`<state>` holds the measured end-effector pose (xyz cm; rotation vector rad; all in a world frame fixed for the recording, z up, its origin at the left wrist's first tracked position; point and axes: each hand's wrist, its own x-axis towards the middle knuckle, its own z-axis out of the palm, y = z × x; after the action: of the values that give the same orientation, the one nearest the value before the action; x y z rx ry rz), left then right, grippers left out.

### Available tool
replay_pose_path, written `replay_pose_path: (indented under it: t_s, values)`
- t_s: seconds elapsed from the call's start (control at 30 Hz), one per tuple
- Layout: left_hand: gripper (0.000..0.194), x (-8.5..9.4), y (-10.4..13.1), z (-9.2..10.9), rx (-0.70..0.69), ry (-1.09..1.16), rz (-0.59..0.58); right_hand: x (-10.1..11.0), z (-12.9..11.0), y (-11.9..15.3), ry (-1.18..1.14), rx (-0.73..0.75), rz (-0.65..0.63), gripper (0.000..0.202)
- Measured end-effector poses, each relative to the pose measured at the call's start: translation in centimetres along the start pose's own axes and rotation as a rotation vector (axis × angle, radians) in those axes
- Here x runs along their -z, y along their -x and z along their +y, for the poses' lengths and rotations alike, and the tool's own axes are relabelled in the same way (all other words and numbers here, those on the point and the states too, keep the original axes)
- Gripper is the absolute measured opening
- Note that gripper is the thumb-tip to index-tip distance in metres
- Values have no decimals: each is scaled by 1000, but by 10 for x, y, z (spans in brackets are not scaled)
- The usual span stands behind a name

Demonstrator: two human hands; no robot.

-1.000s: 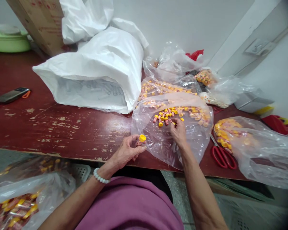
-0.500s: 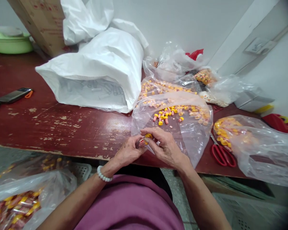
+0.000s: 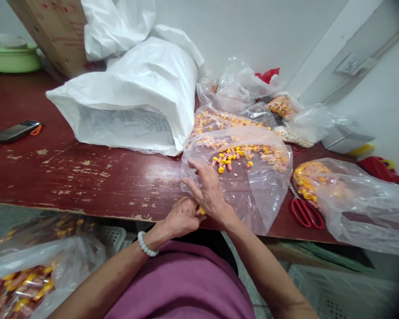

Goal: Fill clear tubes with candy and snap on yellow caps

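Note:
My left hand, with a pale bead bracelet at the wrist, is closed around a small tube with a yellow cap. Most of that tube is hidden by the fingers. Just above it, my right hand is open, thumb and fingers apart, its heel close to the cap. Beyond the right hand lies a clear plastic bag, its mouth towards me, with many small red-and-white pieces with yellow caps inside. To the left, a white sack lies open, showing clear empty tubes.
Red-handled scissors lie right of the clear bag, beside another bag of yellow-capped pieces. A phone rests at the left. Below the table's front edge, an open bag holds filled yellow-capped tubes. A cardboard box stands behind.
My right hand has let go of the yellow cap and opened, its fingers moving up and left. My left hand has lowered slightly and turned over the tube.

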<state>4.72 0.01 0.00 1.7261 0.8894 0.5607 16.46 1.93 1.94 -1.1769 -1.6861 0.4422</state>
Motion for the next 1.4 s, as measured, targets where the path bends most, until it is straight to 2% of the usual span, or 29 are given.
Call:
replay_pose_path:
  t_s: [0.07,0.17,0.27,0.33,0.43,0.57,0.6,0.67,0.73,0.8,0.9,1.0,1.13,1.27,1.33,1.4]
  values:
    - [10,0,0,0,39,97,-22,0,4,0,-106,-117,65,34]
    - [18,6,0,-2,121,355,-38,16,13,-4,-253,-305,228,34]
    - [30,13,1,-4,205,502,-86,33,19,-9,-239,-337,275,35]
    - [32,14,2,-5,223,534,-121,35,19,-10,-204,-310,289,35]
    - [29,10,4,-2,254,559,-157,21,15,-6,-71,-177,272,32]
    - [28,5,7,-1,360,590,-158,-11,18,2,87,1,66,36]
    - [29,5,8,-2,392,622,-155,-17,21,2,77,0,55,37]
    - [32,7,11,-4,433,705,-163,-23,27,1,-10,-69,110,34]
    - [33,11,14,-4,380,738,-162,-23,29,0,-137,-183,185,33]
    - [29,16,17,-2,240,660,-130,-16,28,2,-226,-276,234,33]
    - [19,22,19,2,11,421,-33,0,23,9,-274,-336,242,32]
    - [15,24,20,4,-116,248,22,16,22,16,-267,-358,255,30]
    - [14,21,19,3,-166,164,33,33,21,23,-245,-380,300,25]
    - [9,21,18,3,-148,-10,53,39,3,36,-191,-235,193,15]
    - [8,24,11,9,-170,-255,127,38,-4,43,-165,-184,151,14]
    - [13,26,-5,19,-218,-608,280,35,-1,46,-168,-237,207,17]
